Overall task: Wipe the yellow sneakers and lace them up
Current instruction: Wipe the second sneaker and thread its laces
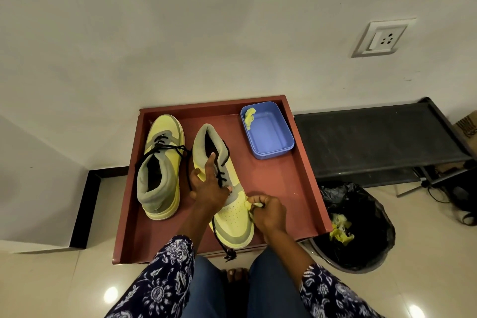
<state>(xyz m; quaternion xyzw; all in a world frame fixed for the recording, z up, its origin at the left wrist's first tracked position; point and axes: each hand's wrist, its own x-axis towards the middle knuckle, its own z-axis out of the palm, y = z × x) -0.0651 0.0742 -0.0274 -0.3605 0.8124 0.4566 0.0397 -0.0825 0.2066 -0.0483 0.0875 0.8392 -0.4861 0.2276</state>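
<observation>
Two yellow and grey sneakers with black laces stand on a red-brown tray table (284, 188). The left sneaker (161, 165) points away from me and is laced. The right sneaker (233, 217) points toward me, its lace loose and hanging over the table's front edge. My left hand (207, 186) grips this sneaker at its middle, index finger reaching to the collar. My right hand (267, 210) pinches a small yellow wipe (249, 205) against the sneaker's toe side.
A blue plastic tub (268, 134) holding a yellow wipe scrap sits at the table's back right. A bin with a black liner (361, 230) and used yellow wipes stands on the floor at right. A dark low bench (374, 142) lies behind it, against the wall.
</observation>
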